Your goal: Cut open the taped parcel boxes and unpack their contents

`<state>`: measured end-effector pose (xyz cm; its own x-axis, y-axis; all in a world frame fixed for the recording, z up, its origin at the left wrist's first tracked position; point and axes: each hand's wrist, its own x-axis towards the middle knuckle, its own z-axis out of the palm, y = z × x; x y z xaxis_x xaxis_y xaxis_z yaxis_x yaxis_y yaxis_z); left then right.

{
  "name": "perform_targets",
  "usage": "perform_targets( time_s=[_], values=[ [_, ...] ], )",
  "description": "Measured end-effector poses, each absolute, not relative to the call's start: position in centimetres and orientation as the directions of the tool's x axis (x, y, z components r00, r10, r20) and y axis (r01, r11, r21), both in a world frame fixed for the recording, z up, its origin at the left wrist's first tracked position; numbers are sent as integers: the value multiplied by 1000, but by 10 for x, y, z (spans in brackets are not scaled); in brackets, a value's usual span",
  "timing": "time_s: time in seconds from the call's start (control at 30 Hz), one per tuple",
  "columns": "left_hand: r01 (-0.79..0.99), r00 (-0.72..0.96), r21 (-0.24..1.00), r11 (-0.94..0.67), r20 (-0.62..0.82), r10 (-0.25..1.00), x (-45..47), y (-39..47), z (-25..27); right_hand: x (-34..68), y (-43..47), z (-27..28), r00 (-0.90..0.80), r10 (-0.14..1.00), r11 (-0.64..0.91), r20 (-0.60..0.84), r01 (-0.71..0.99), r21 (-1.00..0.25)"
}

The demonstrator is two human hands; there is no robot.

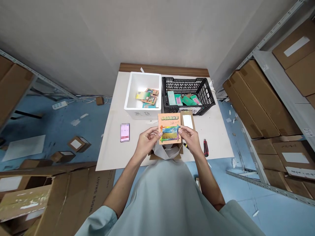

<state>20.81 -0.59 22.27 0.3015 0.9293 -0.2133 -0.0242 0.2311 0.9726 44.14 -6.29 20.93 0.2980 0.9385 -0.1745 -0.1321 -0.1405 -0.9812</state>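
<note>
Between my two hands I hold up a thin orange booklet [169, 128] with a landscape picture on its cover. My left hand [149, 138] pinches its left edge, and my right hand [190, 137] pinches the right edge. Below the booklet an opened cardboard box [180, 151] with white wrapping [165, 152] inside sits at the table's front edge, partly covered. Behind stand a white foam box [142, 113] with several booklets [149, 95] in it and a black plastic crate [209, 95] with green and pink packets [188, 100].
On the white table [110, 149] lie a blurred phone [125, 132] at left and a red-black cutter [206, 147] at right. A flat carton [189, 122] lies before the crate. Shelves with cartons [256, 98] stand to the right; a large cardboard box [73, 193] is at lower left.
</note>
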Motion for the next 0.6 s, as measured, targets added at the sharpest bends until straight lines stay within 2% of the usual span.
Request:
perform_targets(
  time_s=[0.1, 0.2, 0.3, 0.37, 0.47, 0.6],
  values=[
    [-34, 292, 988, 148, -132, 947, 206, -6, 223, 442, -62, 212, 294, 950, -78, -100, -87, -993],
    [-26, 259, 1000, -5, 11, 966, 203, -6, 226, 441, -62, 219, 283, 959, -2, 3, 19, -1000],
    [50, 251, 981, -185, 167, 954, 198, -7, 230, 440, -64, 225, 241, 962, 101, 128, 120, -988],
    [100, 253, 962, -254, 223, 942, 196, -7, 232, 440, -65, 227, 218, 961, 144, 170, 130, -981],
    [59, 228, 963, -263, 244, 943, 196, -8, 232, 440, -66, 226, 216, 958, 169, 189, 107, -980],
    [-82, 176, 980, -178, 191, 966, 200, -9, 226, 444, -68, 222, 223, 955, 167, 196, 144, -975]
  ],
)
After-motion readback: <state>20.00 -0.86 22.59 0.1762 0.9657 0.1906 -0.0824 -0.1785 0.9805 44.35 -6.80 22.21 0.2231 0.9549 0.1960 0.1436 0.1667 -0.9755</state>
